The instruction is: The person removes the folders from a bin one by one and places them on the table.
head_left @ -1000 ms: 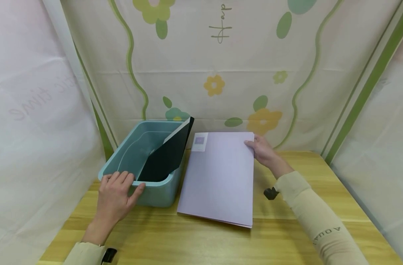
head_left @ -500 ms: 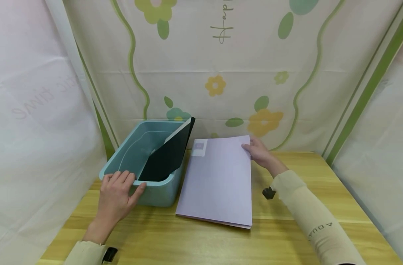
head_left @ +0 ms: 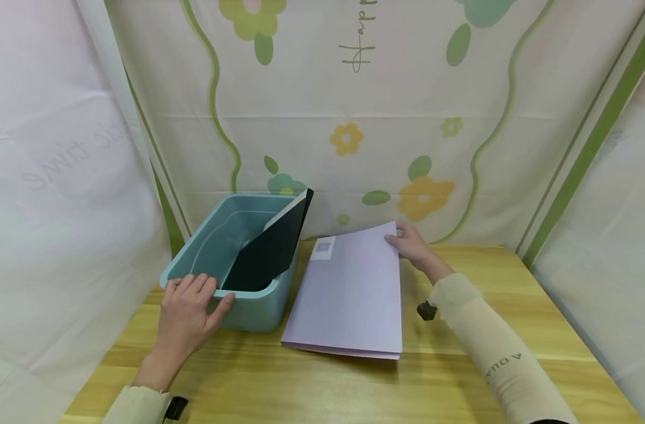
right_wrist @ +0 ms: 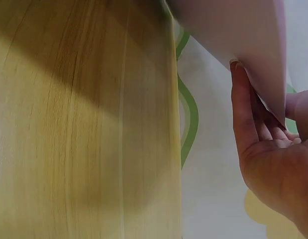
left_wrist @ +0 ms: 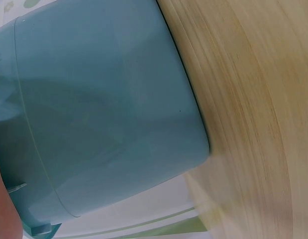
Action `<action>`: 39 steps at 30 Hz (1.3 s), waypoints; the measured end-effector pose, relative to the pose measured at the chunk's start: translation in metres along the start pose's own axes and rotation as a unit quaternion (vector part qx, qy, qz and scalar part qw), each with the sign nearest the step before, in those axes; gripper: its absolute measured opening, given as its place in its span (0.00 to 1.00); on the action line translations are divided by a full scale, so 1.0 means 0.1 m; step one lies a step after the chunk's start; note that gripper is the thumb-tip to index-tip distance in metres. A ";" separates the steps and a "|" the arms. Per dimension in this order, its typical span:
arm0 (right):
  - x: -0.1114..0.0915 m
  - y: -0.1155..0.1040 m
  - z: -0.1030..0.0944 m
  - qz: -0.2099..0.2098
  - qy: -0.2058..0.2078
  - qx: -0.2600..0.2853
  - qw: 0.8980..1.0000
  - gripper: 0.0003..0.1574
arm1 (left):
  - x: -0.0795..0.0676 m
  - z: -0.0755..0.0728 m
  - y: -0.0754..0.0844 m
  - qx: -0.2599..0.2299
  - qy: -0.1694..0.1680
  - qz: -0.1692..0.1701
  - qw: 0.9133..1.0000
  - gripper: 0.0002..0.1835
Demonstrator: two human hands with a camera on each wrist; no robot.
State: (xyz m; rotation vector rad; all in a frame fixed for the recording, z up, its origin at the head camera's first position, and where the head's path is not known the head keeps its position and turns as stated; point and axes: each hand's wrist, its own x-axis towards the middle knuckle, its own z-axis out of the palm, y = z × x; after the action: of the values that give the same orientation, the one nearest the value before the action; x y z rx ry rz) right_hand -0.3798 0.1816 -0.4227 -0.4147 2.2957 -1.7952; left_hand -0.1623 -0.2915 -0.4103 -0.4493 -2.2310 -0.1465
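lilac folder (head_left: pixel 349 294), top edge lowered; right hand (head_left: pixel 414 245) pinching corner, left hand (head_left: pixel 186 312) gripping blue bin (head_left: pixel 253 312); one-sided hold could bend folder.

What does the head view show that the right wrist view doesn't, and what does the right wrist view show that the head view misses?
Only the head view: the blue-green bin, the black folder-like item slanting in it, and the left hand's grip on its rim.

Only the right wrist view: the underside of the lilac folder, with fingers beneath it.

Both: the folder, the right hand's grip, the wooden table and the flower-printed backdrop.
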 end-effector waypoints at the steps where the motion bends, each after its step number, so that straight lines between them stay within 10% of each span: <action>1: 0.01 0.01 0.00 0.001 0.001 -0.001 1.000 0.24 | 0.00 0.00 0.00 0.001 -0.001 0.000 1.000 0.34; 17: 0.08 0.09 0.10 0.034 0.027 -0.067 0.997 0.27 | -0.02 0.02 -0.01 0.000 -0.007 -0.004 1.000 0.34; 26: 0.09 0.11 0.13 0.015 0.071 -0.221 0.973 0.36 | 0.00 0.01 -0.01 0.000 -0.015 -0.007 1.000 0.34; 39: -0.08 0.03 0.07 -0.009 0.016 -0.299 0.954 0.30 | -0.01 0.01 -0.01 0.003 -0.006 -0.006 1.000 0.34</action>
State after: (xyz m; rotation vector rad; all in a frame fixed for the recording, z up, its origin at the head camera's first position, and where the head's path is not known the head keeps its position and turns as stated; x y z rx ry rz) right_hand -0.3704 0.1787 -0.4269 -0.4922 2.8351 -1.0770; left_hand -0.1631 -0.2923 -0.4116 -0.4346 -2.2459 -0.1444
